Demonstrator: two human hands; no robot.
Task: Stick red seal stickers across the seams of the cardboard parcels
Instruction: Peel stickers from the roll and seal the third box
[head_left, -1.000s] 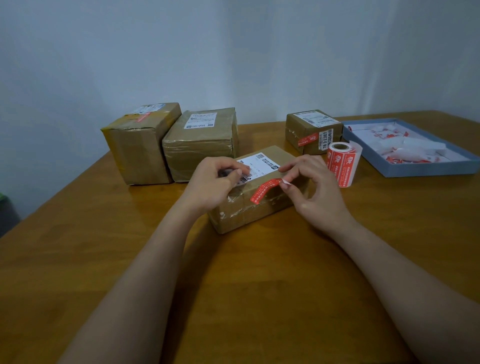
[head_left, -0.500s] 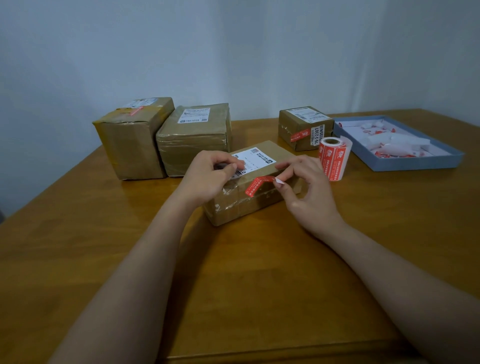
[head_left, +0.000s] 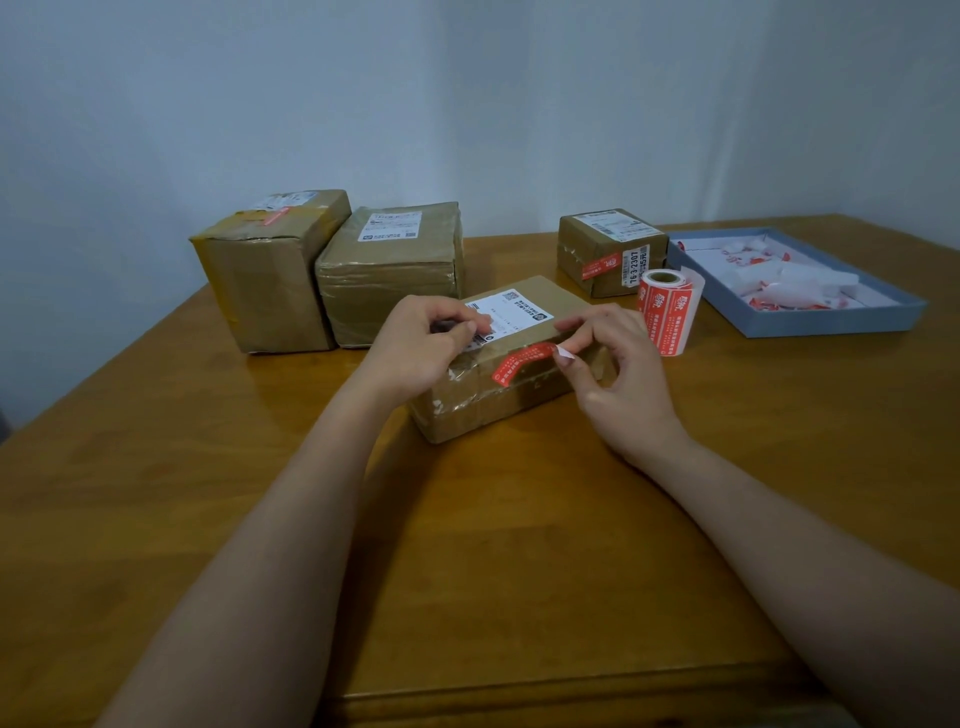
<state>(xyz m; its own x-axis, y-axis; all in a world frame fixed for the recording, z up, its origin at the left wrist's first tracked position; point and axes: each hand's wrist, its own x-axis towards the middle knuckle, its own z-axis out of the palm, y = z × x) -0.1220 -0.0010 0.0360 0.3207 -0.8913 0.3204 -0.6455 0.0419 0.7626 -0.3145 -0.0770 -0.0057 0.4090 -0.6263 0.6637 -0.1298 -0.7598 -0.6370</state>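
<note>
A red seal sticker lies bent over the front top edge of the near parcel at mid-table, its right end pinched by the right hand. The left hand, fingers curled, presses the parcel's top. Far right, a blue tray holds crumpled white-and-red backing scraps

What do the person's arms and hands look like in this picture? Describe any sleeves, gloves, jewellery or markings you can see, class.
Both forearms are bare as far as the picture shows them; no sleeve reaches into view. The left hand and the right hand wear no gloves. No watch, bracelet or ring is visible on either wrist or on the fingers that show, and no markings can be made out.
</note>
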